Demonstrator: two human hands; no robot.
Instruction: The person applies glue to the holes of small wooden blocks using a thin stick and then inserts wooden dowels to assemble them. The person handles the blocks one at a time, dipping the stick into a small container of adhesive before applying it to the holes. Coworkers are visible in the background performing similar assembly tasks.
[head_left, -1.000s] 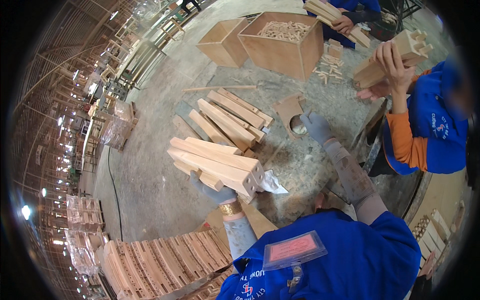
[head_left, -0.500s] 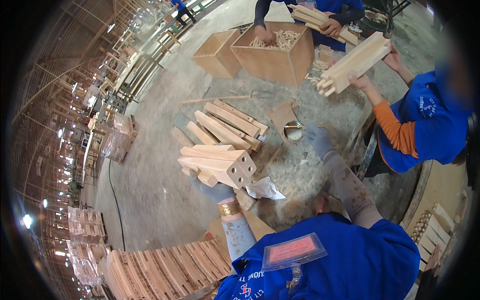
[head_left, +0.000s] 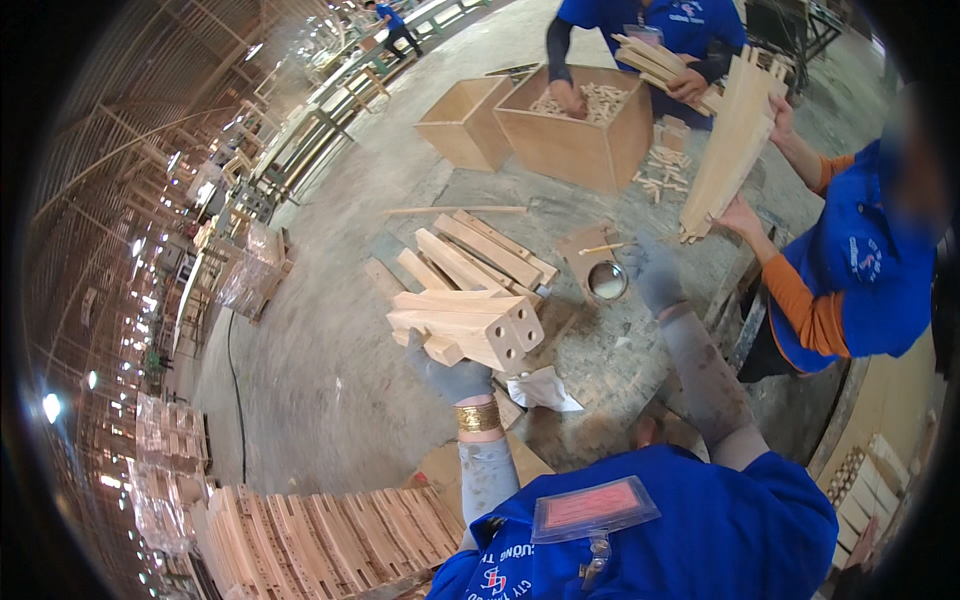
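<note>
Since half a second ago, the thin stick [head_left: 605, 248] had gone from over the mouth of the round tin [head_left: 607, 282] to just beyond its far rim, and the right-hand co-worker's pegged wooden assembly [head_left: 735, 140] had swung to a steeper tilt, pegs uppermost. Gloved in grey, the right hand [head_left: 655, 275] was closed on the stick's near end, though blur hid how each finger lay. Clamped around the near side and underside of a bundle of wooden legs [head_left: 460, 325], the gloved left hand [head_left: 450, 378] held it close to one end; that end, with four round holes, projected to the right of the fingers and faced the wearer, while the other end pointed away to the left. One short block [head_left: 443, 349] sat along the bundle's near side, just above the hand. Just beyond the bundle, loose wooden bars [head_left: 485, 250] lay in a pile, and a crumpled white sheet [head_left: 545, 390] was near its holed end. Pale contents showed in the tin, which stood on a flat brown board [head_left: 576, 242]. Farther out, a second co-worker's hand [head_left: 568, 98] reached among dowels [head_left: 605, 103] in a plywood box [head_left: 580, 150]. At the lower left stood rows of drilled wooden rails [head_left: 330, 530].
</note>
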